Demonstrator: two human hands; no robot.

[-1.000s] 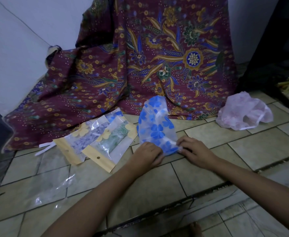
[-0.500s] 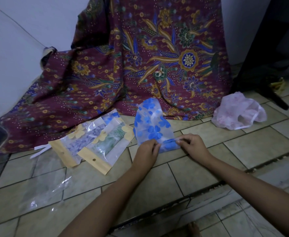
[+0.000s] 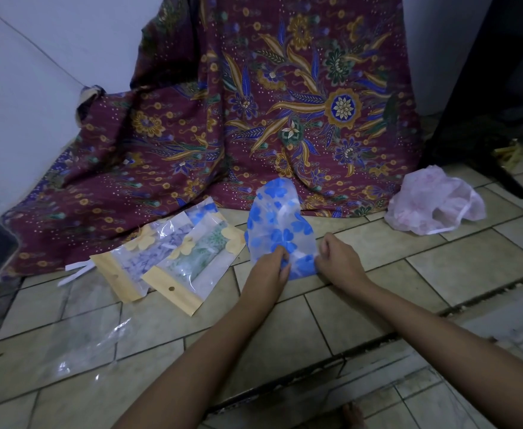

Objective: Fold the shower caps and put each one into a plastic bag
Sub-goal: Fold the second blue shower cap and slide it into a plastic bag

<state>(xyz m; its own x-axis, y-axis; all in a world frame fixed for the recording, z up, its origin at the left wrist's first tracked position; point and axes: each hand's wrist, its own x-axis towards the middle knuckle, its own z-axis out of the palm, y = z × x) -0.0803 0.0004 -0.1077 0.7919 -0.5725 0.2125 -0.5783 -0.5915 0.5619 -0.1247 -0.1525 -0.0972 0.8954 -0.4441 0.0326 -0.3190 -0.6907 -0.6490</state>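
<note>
The blue-flowered shower cap [image 3: 280,224] sits partly folded on the floor [image 3: 471,267]. Its near end is pinched between the left hand [image 3: 268,269] and the right hand [image 3: 339,260], and its far end rises loose. A pink shower cap [image 3: 433,205] lies crumpled well off to the right, unfolded, with its white elastic edge showing. To the left lie overlapping packed bags, clear with yellow header strips: a purple-cap bag [image 3: 142,261], a green-cap bag [image 3: 192,264] and, behind them, a blue-flower bag [image 3: 203,210]. An empty clear bag [image 3: 77,351] lies flat nearer, at the left.
</note>
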